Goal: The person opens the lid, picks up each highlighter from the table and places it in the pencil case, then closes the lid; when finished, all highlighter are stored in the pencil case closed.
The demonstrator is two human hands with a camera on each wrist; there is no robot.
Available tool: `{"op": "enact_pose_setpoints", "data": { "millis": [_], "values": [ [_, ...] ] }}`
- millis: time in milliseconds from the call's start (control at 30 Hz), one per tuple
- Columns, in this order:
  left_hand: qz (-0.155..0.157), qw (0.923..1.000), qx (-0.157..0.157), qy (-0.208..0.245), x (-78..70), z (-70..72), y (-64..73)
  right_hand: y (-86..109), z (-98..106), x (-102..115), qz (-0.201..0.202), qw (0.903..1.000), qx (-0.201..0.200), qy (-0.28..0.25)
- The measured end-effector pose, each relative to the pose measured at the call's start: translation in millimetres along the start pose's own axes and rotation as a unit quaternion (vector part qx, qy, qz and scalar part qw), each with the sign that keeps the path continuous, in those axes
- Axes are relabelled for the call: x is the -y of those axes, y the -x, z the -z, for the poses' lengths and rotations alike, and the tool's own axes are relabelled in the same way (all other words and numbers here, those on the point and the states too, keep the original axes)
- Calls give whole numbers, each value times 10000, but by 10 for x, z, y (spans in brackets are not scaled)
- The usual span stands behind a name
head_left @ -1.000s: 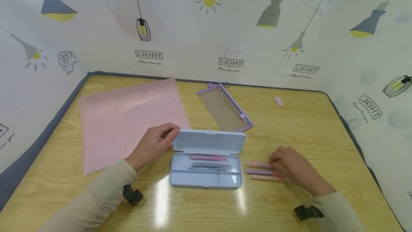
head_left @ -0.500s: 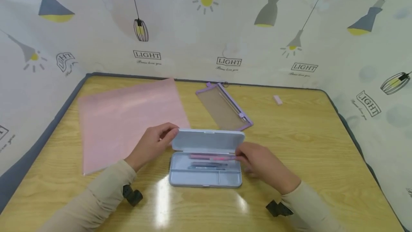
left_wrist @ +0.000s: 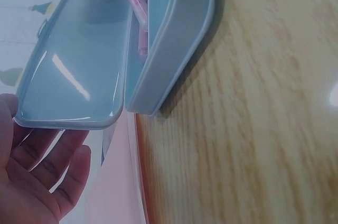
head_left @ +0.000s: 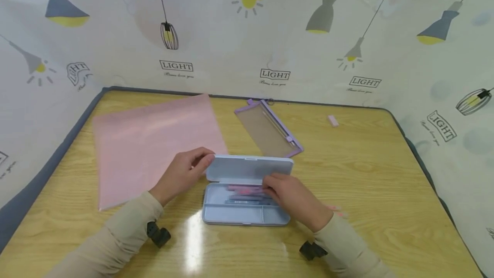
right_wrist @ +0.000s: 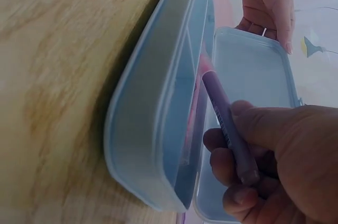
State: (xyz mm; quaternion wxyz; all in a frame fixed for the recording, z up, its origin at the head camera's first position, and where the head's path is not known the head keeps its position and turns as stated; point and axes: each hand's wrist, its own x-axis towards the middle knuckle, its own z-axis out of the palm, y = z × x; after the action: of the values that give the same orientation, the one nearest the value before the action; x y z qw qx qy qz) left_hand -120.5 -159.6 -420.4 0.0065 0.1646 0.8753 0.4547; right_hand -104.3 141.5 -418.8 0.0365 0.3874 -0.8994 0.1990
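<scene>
A light blue pencil case (head_left: 231,215) lies with its lid (head_left: 239,170) raised. My left hand (head_left: 183,173) holds the lid's left corner between thumb and fingers. My right hand (head_left: 297,198) is over the right side of the case. It pinches a highlighter (right_wrist: 227,118) with a purple barrel and pink end, which points down into the back compartment in the right wrist view. Several pens (head_left: 242,202), pink, purple and blue, lie in that compartment, partly hidden by my right hand.
Pink-ended pens (head_left: 336,210) lie on the table, mostly hidden behind my right wrist. A pink sheet (head_left: 154,140) covers the back left. Beyond the case are a purple-edged zip pouch (head_left: 260,130) and a small pink eraser (head_left: 333,120). A printed cloth wall encloses the table.
My right hand has moved left from the pens on the table, bringing the highlighter over the case and into its back compartment. My left hand has stayed on the lid.
</scene>
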Motion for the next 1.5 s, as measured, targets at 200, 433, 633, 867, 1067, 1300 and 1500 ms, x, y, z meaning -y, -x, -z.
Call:
{"op": "enact_pose_setpoints", "data": {
  "millis": [200, 433, 633, 867, 1067, 1300, 1500],
  "values": [
    [4, 10000, -4, 60, -10, 3, -1, 13, -31, 7, -39, 9995, -123, 301],
    [-18, 10000, -32, 82, -6, -9, 1, 53, -93, 70, -281, 9919, -227, 1215],
    [-22, 9999, -10, 109, 0, -18, -1, 80, -137, 112, -329, 9872, -346, 1523],
    [-46, 9999, -25, 106, -1, -21, -6, 66, -169, 118, -422, 9849, -226, 1666],
    [0, 9999, -78, 99, -4, -21, 5, 59, -179, 115, -468, 9868, -320, 1519],
    [2, 9999, -130, 4, 3, -34, -4, 72, -196, 99, -525, 9873, -542, 1400],
    [98, 9999, -82, -14, -11, -36, -1, 120, -162, 102, -534, 9889, -382, 1334]
  ]
}}
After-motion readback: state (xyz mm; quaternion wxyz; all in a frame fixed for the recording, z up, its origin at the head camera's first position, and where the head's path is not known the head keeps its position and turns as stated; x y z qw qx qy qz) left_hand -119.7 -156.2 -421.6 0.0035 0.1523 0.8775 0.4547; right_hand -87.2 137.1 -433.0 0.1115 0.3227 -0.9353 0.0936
